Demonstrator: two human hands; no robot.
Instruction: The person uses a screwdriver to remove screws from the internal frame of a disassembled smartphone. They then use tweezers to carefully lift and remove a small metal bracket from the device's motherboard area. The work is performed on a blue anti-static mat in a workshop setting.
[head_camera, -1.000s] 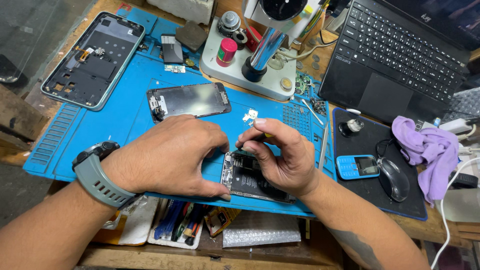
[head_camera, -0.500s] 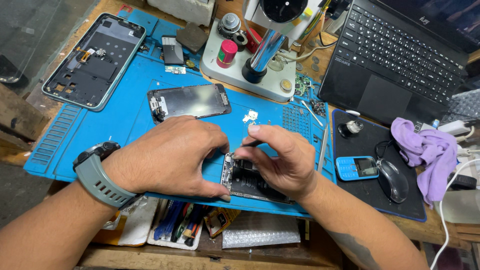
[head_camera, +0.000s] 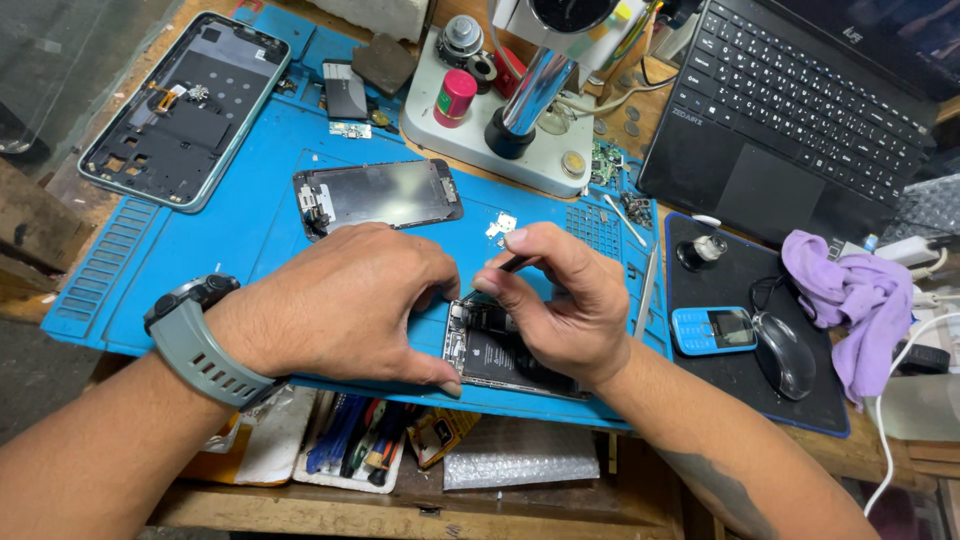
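On the blue repair mat that covers the counter, an opened phone lies near the front edge, its insides facing up. The left hand, with a grey watch on its wrist, lies palm down just left of the phone, fingers curled and the thumb pressed at the phone's lower left corner. The right hand hovers over the phone's upper part and pinches a thin dark tool between thumb and forefinger, its tip pointing down toward the phone's top edge. Behind the hands a detached screen panel lies flat on the mat, and a larger phone back shell sits at the far left. A microscope base stands behind, a black laptop to the right, with a small blue keypad phone, a mouse and a purple cloth nearby.
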